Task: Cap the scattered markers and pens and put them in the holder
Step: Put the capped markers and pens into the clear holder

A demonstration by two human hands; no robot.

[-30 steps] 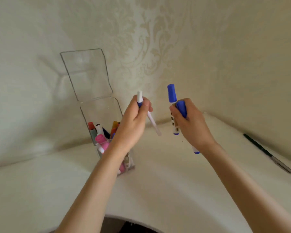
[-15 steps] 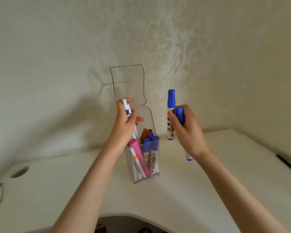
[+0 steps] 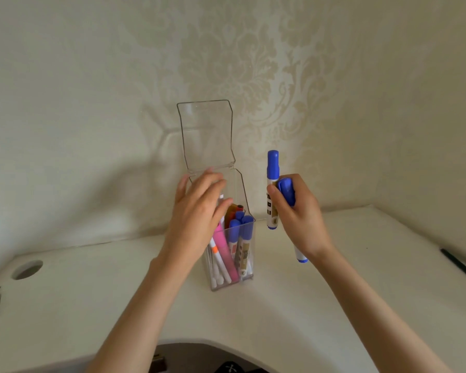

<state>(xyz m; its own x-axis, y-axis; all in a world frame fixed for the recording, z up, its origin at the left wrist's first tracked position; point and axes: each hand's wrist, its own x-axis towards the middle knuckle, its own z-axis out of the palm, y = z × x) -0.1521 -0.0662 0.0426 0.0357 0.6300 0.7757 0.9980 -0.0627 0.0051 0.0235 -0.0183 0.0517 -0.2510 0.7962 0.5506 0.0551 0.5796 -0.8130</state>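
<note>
There, the clear, boxy plastic holder (image 3: 242, 189) stood mid-desk by the far wall, lid tipped up, holding pink and blue markers (image 3: 234, 238). Your left hand (image 3: 199, 208) spread over its mouth, fingers straight, gripping nothing. Just right, your right hand (image 3: 299, 219) clasped two blue-capped cylindrical markers (image 3: 272, 184). A slim black pen (image 3: 460, 266) lay far right.

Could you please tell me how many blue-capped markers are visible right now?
4 for certain: an upright marker and a slanted marker gripped in the right hand, and two standing markers in the clear holder. More may be hidden behind them or behind the left hand.
</note>
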